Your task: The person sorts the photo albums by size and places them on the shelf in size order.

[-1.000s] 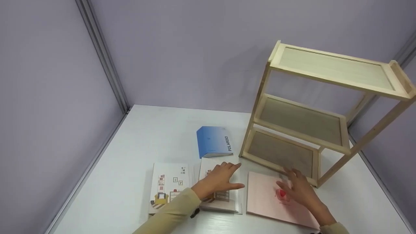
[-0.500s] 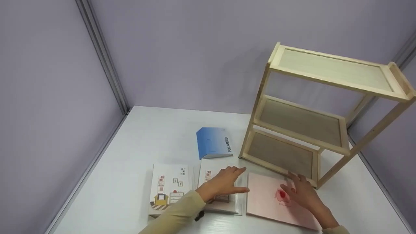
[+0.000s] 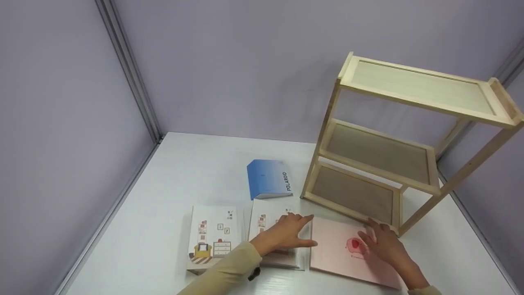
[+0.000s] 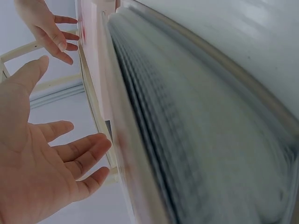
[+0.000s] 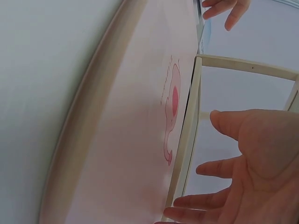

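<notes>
Not yet lifted, the flat pink album with an elephant print (image 3: 331,246) lies at lower right, before the pale wooden three-tier rack (image 3: 417,86). The right hand (image 3: 387,248), fingers spread, is over it, holding nothing; the left hand (image 3: 282,234), also spread, is over the white illustrated album (image 3: 257,209) at lower centre. Both hands have shifted slightly rightward; the albums have stayed put.

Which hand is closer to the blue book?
Left. The left hand is over the white book just in front of the blue book; the right hand is farther away, over the pink book.
</notes>
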Demonstrator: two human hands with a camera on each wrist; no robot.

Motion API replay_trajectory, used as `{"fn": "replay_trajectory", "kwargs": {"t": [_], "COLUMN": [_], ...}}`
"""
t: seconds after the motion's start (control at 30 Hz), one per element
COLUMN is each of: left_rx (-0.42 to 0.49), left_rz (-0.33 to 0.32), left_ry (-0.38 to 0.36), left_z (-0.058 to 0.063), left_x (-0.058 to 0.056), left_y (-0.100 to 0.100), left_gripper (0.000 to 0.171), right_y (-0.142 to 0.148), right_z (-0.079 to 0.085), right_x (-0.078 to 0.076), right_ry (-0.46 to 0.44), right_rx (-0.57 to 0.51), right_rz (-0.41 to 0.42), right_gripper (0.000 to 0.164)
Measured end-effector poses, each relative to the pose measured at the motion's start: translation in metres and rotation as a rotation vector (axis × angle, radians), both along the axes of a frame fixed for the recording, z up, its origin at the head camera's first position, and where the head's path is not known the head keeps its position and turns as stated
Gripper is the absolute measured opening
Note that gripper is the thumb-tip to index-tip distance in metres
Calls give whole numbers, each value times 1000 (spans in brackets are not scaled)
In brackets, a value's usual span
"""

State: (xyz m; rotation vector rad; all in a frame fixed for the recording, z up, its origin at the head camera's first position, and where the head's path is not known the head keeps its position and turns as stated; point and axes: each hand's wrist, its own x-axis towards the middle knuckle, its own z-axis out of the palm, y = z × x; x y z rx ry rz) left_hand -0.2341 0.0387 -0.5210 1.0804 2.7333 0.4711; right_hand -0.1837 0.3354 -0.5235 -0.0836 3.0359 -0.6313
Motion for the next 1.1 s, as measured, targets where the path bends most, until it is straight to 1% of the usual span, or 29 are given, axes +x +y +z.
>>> {"fn": "replay_trajectory", "kwargs": {"t": [0.13,0.27,0.47,0.77,0.97,1.1], "left_rx": [8,20,14,-4,1,12], "left_rz": [-7,-6,-19,-15,-7,-29], "left_ry": [-29,-54,-53,-48,-63,-37], "left_z": [1,1,-2,-7,-9,-11], "left_x": [1,3,4,7,8,8], "left_y": [3,5,11,14,19,21], "left_gripper": [80,80,78,76,78,77], "right_y": [2,3,8,8,13,16], "right_z": [0,0,0,-3,-1,0], "right_x": [1,0,-1,1,2,4], "right_ry": [5,-1,-29,-66,-92,-99], "right_rx": [21,39,66,56,37,28], "right_rz": [-20,-23,-41,-57,-80,-73], "right_gripper": [69,72,72,72,75,77]}}
